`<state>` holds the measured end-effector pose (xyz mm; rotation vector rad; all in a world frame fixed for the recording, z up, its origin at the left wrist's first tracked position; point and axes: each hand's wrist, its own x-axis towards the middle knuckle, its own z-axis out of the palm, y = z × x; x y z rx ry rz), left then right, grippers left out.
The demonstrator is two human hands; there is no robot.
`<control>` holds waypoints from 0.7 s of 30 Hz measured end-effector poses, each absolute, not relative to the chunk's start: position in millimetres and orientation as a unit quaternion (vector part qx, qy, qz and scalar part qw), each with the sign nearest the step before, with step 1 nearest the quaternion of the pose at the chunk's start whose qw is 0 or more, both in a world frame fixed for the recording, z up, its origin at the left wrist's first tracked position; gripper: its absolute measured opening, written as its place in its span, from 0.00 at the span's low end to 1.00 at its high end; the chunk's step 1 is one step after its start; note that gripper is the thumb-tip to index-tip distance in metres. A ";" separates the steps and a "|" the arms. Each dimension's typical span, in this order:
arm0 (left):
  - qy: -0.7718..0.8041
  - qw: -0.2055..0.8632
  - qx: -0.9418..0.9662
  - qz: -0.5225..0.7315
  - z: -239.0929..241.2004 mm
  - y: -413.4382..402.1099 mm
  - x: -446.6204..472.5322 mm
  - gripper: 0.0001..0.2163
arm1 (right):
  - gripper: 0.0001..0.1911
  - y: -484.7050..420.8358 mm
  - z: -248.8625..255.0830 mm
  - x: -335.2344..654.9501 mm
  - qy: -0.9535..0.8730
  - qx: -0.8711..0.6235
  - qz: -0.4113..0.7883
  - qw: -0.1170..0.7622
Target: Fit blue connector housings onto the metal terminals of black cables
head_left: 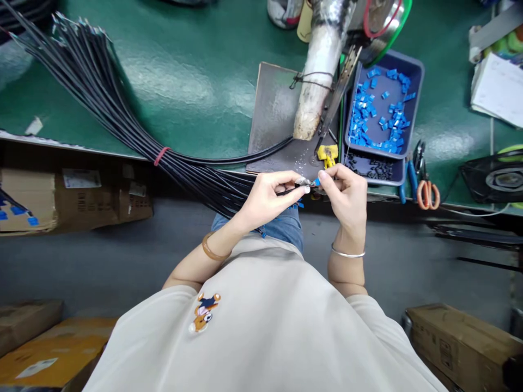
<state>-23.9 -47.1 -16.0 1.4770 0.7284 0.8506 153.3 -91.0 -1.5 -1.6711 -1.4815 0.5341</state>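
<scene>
My left hand (274, 197) pinches the end of a black cable, its bared tip showing between thumb and fingers. Close beside it, my right hand (345, 195) grips a small blue connector (316, 182) between thumb and forefinger. Connector and cable end meet in front of me; whether one is seated in the other I cannot tell. A thick bundle of black cables (134, 133), tied with a red band (162, 156), runs along the bench edge and under my left hand. Just beyond my hands stands a yellow tool part (327, 154).
A grey bin (417, 103) holds many blue connectors; a lower bin (401, 173) has small black parts. A taped white duct nozzle (312, 92) hangs over a dark plate (272, 103). Orange-handled scissors (428, 194) and blue-handled pliers (412, 177) are to the right. Cardboard boxes (93, 190) stand below.
</scene>
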 end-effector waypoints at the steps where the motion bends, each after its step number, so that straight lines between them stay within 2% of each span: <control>1: 0.325 0.574 0.650 0.377 -15.8 -47.5 -22.3 0.07 | 0.15 -92.9 -1.6 152.9 -0.584 -0.670 0.189 0.417; 4: 0.353 0.513 0.682 0.383 -15.6 -47.7 -18.9 0.07 | 0.09 -100.7 0.2 150.1 -0.583 -0.676 0.095 0.440; 6: 0.354 0.510 0.687 0.377 -15.8 -47.1 -17.4 0.07 | 0.11 -105.8 2.3 148.2 -0.608 -0.656 0.067 0.441; 12: 0.342 0.509 0.697 0.373 -19.0 -46.6 -12.8 0.05 | 0.05 -109.1 2.6 144.8 -0.674 -0.618 0.048 0.401; 21: 0.346 0.486 0.707 0.380 -22.7 -45.7 -9.1 0.05 | 0.08 -106.7 -2.2 145.9 -0.672 -0.613 0.070 0.411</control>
